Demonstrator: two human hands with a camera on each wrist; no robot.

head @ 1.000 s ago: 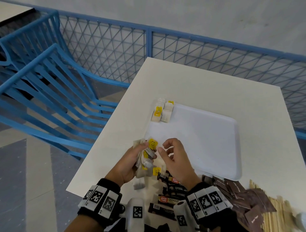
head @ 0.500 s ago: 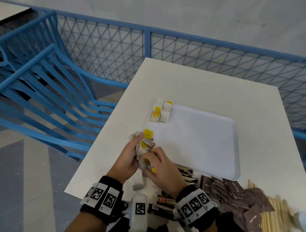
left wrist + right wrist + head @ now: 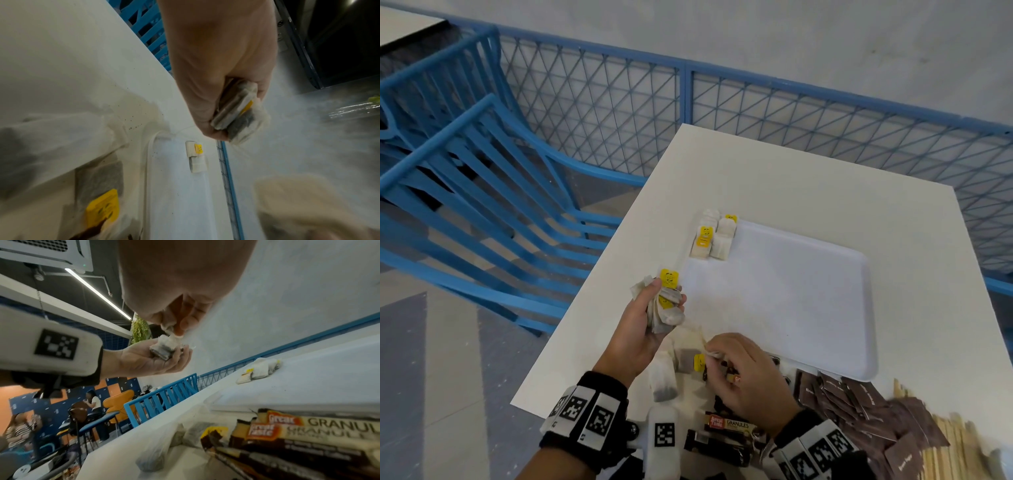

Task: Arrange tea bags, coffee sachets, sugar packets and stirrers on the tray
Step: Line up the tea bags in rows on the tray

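My left hand [image 3: 666,296] grips a bundle of tea bags [image 3: 666,308] with yellow tags, held just above the table off the near left corner of the white tray [image 3: 791,291]. The left wrist view shows the same bundle [image 3: 236,113] stacked in my curled fingers. My right hand [image 3: 710,353] is lower and nearer, pinching the corner of a loose tea bag [image 3: 169,326] from the pile on the table. Several tea bags [image 3: 710,240] lie in two short rows at the tray's far left corner. The rest of the tray is bare.
Loose tea bags [image 3: 664,380] lie near the table's front edge. Coffee sachets [image 3: 727,425] sit under my right wrist, with brown sugar packets [image 3: 859,401] and wooden stirrers [image 3: 948,445] to their right. A blue railing [image 3: 688,99] and blue chairs [image 3: 482,192] border the table.
My right hand left the bundle in my left hand and dropped to the loose tea bags on the table, where it now pinches one. The left hand kept its bundle.
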